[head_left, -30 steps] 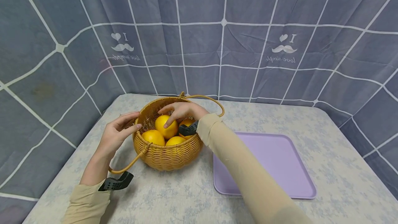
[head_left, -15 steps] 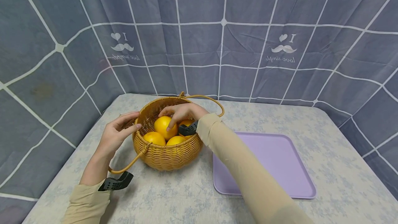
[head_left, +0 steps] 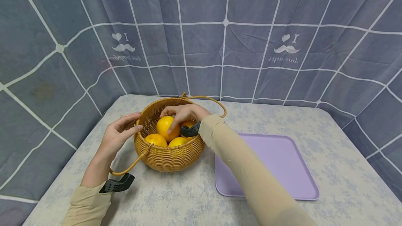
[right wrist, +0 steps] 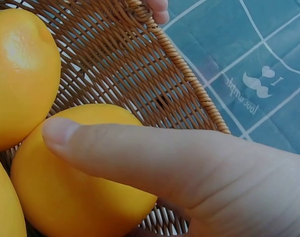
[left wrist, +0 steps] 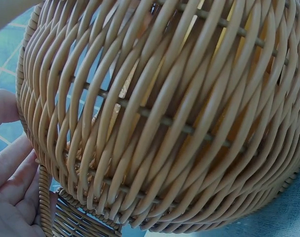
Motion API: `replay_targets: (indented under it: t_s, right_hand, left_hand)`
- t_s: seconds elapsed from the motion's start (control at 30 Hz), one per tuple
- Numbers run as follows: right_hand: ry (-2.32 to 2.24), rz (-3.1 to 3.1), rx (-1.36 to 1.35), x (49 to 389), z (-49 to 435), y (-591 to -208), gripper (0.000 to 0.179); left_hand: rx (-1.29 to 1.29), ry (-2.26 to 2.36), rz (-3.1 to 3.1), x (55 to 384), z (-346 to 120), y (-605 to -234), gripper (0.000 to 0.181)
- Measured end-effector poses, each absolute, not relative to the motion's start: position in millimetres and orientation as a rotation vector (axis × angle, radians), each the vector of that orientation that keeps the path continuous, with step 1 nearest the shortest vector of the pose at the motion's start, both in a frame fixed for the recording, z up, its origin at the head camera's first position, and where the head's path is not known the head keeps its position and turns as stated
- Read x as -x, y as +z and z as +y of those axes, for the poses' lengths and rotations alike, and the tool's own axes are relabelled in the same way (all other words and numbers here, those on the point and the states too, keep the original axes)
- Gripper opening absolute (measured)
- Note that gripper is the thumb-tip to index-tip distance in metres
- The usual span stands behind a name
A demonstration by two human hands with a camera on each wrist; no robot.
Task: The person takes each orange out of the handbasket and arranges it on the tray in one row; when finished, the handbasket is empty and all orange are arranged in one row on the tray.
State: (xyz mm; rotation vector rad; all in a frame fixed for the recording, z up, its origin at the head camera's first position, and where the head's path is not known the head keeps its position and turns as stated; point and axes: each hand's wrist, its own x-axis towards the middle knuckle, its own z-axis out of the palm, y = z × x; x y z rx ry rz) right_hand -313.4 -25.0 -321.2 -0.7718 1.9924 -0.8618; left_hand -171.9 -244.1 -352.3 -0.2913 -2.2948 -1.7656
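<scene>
A round wicker basket stands on the table with several oranges in it. My left hand holds the basket's left rim with thumb and fingertips, and in the left wrist view its fingers lie by the rim and the base of a handle. Inside the basket, my right hand grips the uppermost orange. The thumb lies across this orange in the right wrist view, while the other fingers are mostly hidden behind it. Another orange sits at the front left, and one is beside it.
A flat lilac tray lies right of the basket, partly under my right forearm. One wicker handle arches out at the back, the other droops by my left wrist. A grid-patterned curtain hangs behind the table.
My right thumb and fingers have closed in on the uppermost orange, which has shifted slightly. The left hand, basket and tray have stayed put.
</scene>
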Motion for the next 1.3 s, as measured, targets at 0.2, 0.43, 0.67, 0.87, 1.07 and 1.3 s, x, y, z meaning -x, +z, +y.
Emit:
replay_targets:
  t_s: [0.2, 0.43, 0.67, 0.87, 1.07, 1.3]
  right_hand:
    - [-0.867, 2.028, 0.854, 314, -24, -321, 0.058]
    - [-0.915, 2.024, 0.907, 312, -24, -320, 0.057]
    - [-0.911, 2.053, 0.993, 311, -20, -315, 0.059]
    - [-0.928, 2.073, 1.009, 311, -11, -308, 0.061]
    - [-1.008, 2.062, 1.001, 302, -4, -296, 0.061]
    - [-1.127, 2.081, 0.977, 289, 10, -287, 0.058]
  left_hand:
    - [0.285, -1.765, -2.294, 173, -244, -352, 0.043]
    - [0.285, -1.754, -2.31, 171, -244, -351, 0.044]
    - [0.287, -1.774, -2.302, 170, -244, -353, 0.044]
    - [0.283, -1.775, -2.303, 170, -244, -354, 0.045]
    - [0.268, -1.76, -2.305, 170, -244, -354, 0.045]
    - [0.267, -1.73, -2.307, 171, -244, -354, 0.044]
